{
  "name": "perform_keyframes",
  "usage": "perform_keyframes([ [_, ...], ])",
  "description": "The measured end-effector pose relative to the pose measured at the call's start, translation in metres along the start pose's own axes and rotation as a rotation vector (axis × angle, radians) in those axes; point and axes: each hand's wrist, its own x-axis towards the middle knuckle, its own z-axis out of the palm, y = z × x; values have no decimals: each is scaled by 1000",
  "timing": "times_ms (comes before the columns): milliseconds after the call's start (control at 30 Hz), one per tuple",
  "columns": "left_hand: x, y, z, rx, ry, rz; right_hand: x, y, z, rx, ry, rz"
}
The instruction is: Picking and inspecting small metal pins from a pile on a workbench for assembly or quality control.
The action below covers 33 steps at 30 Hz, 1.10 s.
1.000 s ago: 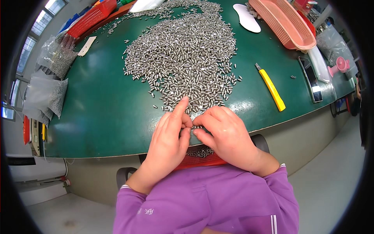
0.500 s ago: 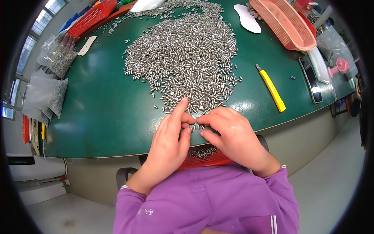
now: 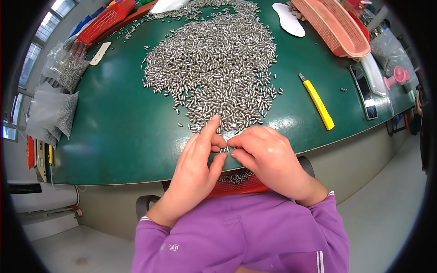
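A broad pile of small silvery metal pins with tapered ends (image 3: 214, 68) covers the middle of the green table (image 3: 114, 141). At the pile's near tip, my left hand (image 3: 195, 157) rests with its index finger stretched forward and its thumb apart. My right hand (image 3: 273, 152) faces it, fingers bent and thumb held away from them. Between the two hands lie several loose pins (image 3: 224, 149), partly hidden by my fingers. Below the table's front edge, a red basket (image 3: 239, 186) on my lap holds more such pins.
A yellow utility knife (image 3: 317, 104) lies right of the pile, with a phone (image 3: 364, 93) beyond it. Pink (image 3: 334, 29) and red (image 3: 107, 20) baskets stand at the far corners. Clear bags of metal parts (image 3: 54, 111) line the left edge. A white insole-shaped piece (image 3: 289, 20) lies at the back.
My right hand has shifted slightly left, closer to my left hand, and its thumb has moved inward over the loose pins. My left hand has hardly moved.
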Motion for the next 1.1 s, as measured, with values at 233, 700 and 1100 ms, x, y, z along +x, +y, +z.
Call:
perform_keyframes([
  [233,1,-1,-2,10,-17,10,1,-1,1,40,-9,14],
  [700,1,0,-5,-61,-35,-35,-1,-1,-6,-23,-10,19],
  [1100,2,-2,-2,-37,-31,-4,0,-1,-2,-49,-18,32],
])
